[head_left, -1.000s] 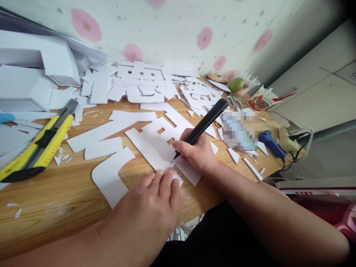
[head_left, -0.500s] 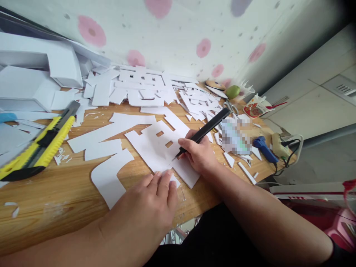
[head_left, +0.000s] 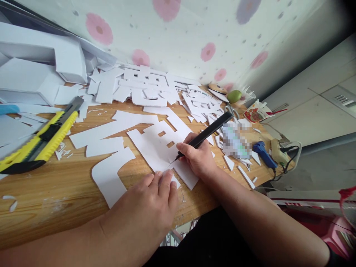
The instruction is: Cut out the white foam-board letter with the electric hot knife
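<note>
My right hand (head_left: pixel 198 154) grips a slim black craft knife (head_left: pixel 207 131) like a pen. Its thin pointed tip rests on a white foam board piece (head_left: pixel 150 148) with two small square holes, near the piece's front edge. A faint line shows at the tip. My left hand (head_left: pixel 157 196) lies palm down with fingers stretched out, fingertips pressing the front edge of that same board. Beside it on the left is a curved white board piece (head_left: pixel 107 176). Another white board strip (head_left: pixel 186 174) sticks out under my right hand.
A yellow utility knife (head_left: pixel 41 141) lies at the left, blade out. White offcuts (head_left: pixel 150 89) pile up along the wall. On the right are scissors (head_left: pixel 233 111), a paper cup (head_left: pixel 254 111), a green fruit (head_left: pixel 234 96) and a blue glue gun (head_left: pixel 264 154) with a cord.
The camera view has shifted slightly. The knife tip has moved a little toward my left hand along the board; my left hand stays pressed on it.
</note>
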Demonstrator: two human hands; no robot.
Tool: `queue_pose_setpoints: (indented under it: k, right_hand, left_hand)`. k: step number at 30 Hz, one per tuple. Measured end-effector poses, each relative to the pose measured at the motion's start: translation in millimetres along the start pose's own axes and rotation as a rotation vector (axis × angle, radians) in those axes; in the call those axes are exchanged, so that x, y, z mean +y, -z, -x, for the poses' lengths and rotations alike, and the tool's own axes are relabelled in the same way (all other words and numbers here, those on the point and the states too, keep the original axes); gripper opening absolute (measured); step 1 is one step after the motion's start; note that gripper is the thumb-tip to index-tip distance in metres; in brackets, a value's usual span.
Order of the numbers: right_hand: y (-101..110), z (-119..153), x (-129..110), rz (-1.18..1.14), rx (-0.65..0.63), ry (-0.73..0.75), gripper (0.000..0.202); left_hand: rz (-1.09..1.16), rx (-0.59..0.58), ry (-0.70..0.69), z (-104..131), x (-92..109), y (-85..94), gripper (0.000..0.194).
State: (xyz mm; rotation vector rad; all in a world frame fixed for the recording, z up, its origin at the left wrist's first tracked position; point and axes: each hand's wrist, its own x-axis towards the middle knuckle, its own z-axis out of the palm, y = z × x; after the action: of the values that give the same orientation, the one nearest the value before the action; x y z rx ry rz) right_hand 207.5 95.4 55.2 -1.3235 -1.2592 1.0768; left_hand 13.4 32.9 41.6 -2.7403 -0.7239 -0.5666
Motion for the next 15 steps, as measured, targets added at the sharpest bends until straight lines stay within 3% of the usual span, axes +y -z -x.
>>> queue_pose_setpoints:
  k: [15]
  right_hand:
    - [-2, 2, -16, 0.195, -0.02, 0.041, 0.032]
  left_hand:
    - [0.034, -0.028, 0.003, -4, 1, 5.7, 0.033]
